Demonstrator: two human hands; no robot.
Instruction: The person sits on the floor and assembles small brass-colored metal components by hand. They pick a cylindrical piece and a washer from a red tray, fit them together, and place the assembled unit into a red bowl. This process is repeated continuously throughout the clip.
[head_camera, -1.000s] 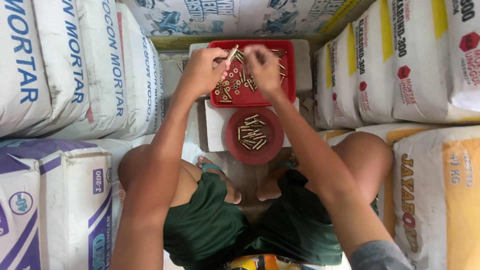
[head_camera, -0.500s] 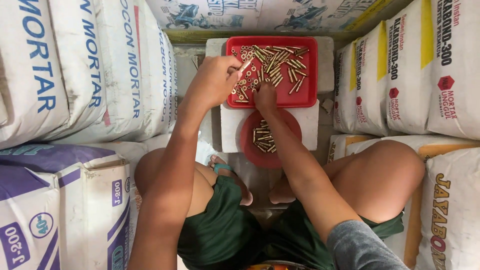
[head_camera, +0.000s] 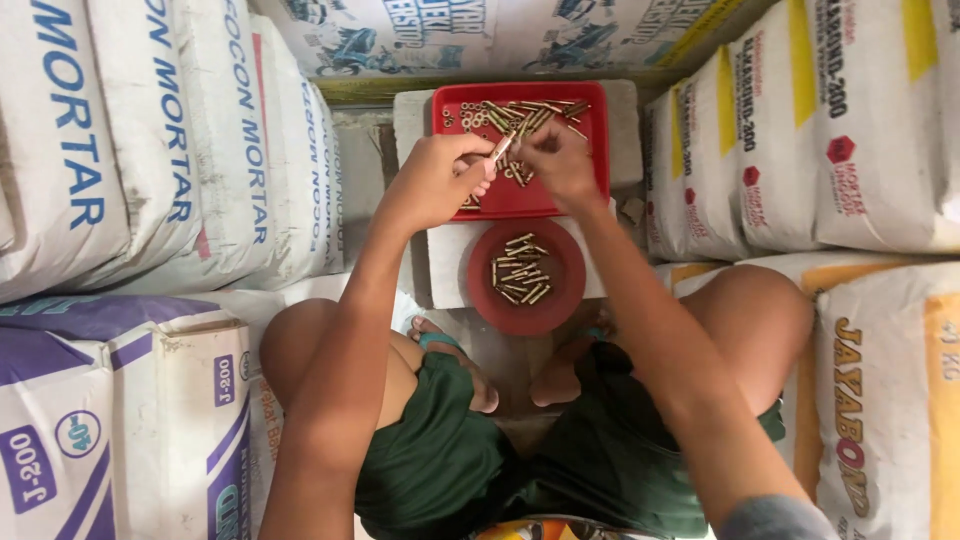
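Item: brass anchor bolt (head_camera: 501, 150), small, rigid, light, slick; we pinch mid-shaft, left hand (head_camera: 432, 183) grip holding it, right hand (head_camera: 562, 165) fingertips closing on far end over red tray (head_camera: 450, 100).

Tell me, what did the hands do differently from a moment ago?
The right hand came up from the round red dish to meet the left hand, and both now pinch one brass piece over the red tray. Tray, dish and sacks stayed put.

Stacked white mortar sacks (head_camera: 150, 140) wall me in on my left, more white and yellow sacks (head_camera: 830, 150) on my right. Pale concrete block surface (head_camera: 625, 120) sits ahead, grey floor (head_camera: 500, 350) below, flat daylight.
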